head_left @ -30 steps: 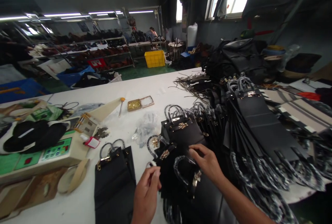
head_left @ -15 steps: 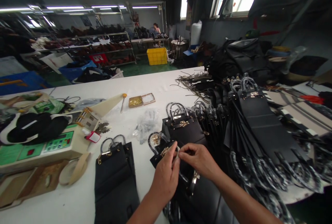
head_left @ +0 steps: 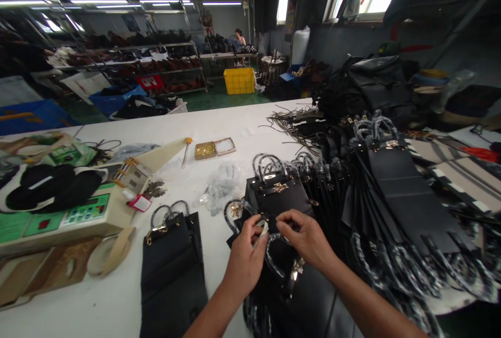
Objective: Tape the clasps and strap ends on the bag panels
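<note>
My left hand point(head_left: 246, 257) and my right hand point(head_left: 306, 238) meet over a black bag piece point(head_left: 279, 275) near the front of the white table point(head_left: 219, 124). Left fingers pinch a small pale bit, likely wrapping, by the plastic-wrapped handle point(head_left: 274, 262). Right fingers are curled and pinched just beside it; what they hold is too small to name. A gold clasp point(head_left: 296, 266) hangs on the piece below my right hand. Another black bag front point(head_left: 276, 192) with wrapped handles lies just beyond both hands.
A flat black piece point(head_left: 172, 270) lies left of my hands. A beige machine with a green panel point(head_left: 84, 215) stands at the left. A box of gold fittings point(head_left: 213, 149) and crumpled plastic point(head_left: 221, 186) lie mid-table. Several black bag pieces point(head_left: 395, 192) crowd the right. A person works at the far shelves.
My left hand rose from the table edge to meet my right hand at the handle. Both hands now pinch together there; the view has tipped slightly.
</note>
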Available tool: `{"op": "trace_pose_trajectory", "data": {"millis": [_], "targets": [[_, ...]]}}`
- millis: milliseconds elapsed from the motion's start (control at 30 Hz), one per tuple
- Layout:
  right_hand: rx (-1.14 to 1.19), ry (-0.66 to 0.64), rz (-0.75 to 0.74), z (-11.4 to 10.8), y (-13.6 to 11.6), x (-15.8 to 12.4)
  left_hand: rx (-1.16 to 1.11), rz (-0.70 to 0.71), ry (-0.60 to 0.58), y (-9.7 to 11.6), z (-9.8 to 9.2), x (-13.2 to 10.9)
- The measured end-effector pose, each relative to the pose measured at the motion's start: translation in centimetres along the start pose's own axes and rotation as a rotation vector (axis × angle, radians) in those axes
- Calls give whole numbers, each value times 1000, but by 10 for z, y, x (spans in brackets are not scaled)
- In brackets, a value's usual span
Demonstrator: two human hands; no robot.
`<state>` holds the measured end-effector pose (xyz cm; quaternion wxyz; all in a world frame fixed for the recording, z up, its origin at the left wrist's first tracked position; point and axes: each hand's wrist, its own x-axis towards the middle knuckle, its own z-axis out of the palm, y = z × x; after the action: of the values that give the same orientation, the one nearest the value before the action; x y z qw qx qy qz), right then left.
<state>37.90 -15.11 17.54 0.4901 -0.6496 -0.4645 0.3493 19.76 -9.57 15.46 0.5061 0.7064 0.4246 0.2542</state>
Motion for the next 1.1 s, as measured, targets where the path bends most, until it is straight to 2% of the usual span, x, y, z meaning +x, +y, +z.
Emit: {"op": "trace_pose_trajectory", "data": {"millis": [167, 367, 600, 833, 900, 1033, 1100], "targets": [[-17, -127, -76, 0, 7, 4, 76, 93, -36, 6, -1, 1], [-136, -112, -131, 2, 2, 6, 183, 181, -68, 7, 0, 2], [-275, -119, -173, 0, 0, -1, 111, 119, -11, 14, -1, 7], [-174, -145, -95, 0, 1, 4, 77, 105, 6, 25, 4, 13], [-114, -163, -45, -5, -4, 7, -41, 29, -18, 22, 11, 18], [69, -298, 39, -27, -19, 20, -394, -320, -55, 7, 22, 37], [134, -258, 45, -38, -22, 34, -396, -350, -32, 1, 22, 48]]}}
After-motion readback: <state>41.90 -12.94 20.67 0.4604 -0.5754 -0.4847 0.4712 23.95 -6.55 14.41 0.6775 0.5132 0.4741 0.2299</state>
